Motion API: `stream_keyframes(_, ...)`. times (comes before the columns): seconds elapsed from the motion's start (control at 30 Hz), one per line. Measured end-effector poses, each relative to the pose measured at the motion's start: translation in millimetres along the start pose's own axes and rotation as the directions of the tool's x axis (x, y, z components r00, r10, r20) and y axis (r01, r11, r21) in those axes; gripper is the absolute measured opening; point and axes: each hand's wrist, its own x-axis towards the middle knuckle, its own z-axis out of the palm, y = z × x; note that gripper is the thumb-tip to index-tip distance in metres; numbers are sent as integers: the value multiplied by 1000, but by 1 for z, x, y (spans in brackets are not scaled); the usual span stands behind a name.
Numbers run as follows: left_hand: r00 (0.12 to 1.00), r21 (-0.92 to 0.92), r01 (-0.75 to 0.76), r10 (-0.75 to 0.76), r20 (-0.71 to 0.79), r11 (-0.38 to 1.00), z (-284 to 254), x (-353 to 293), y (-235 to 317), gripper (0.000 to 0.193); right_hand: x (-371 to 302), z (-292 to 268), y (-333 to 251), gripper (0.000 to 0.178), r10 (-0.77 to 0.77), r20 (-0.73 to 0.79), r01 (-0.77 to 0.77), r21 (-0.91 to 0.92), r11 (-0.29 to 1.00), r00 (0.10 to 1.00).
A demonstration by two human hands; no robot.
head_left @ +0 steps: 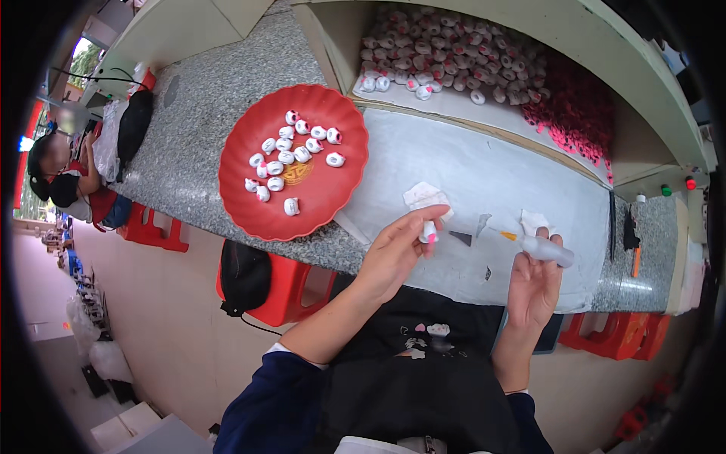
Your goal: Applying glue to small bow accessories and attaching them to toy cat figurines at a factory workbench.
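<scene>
Between the thumb and fingers of my left hand (393,250) is a small white rounded piece (429,231) with a pink part hanging from it. My right hand (534,280) grips a translucent squeeze bottle (547,251), its orange-tipped nozzle pointing left toward my left hand but apart from the piece. Both hands are above a pale sheet (484,166) on the speckled counter. Left of them stands a scalloped red plate (249,204) holding several similar white pieces (292,206), some showing pink.
A shelf compartment beyond the sheet holds a heap of white pieces (454,57) and a pile of pink parts (571,106). Crumpled white tissues (425,194) lie near my hands. Red stools (291,291) stand below the counter's edge. Another person (76,181) sits far left.
</scene>
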Motion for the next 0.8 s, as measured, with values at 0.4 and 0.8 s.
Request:
stream_keyframes(0.4,953,-31,-274,275,128,961,0,-11,-16,25,-24,24,10,40,-436,330,540,-617,572,838)
stream_keyframes(0.8,946,94,-325,321,54,941,8,-17,-19,33,-29,26,13,43,-379,596,704,-552,448,708)
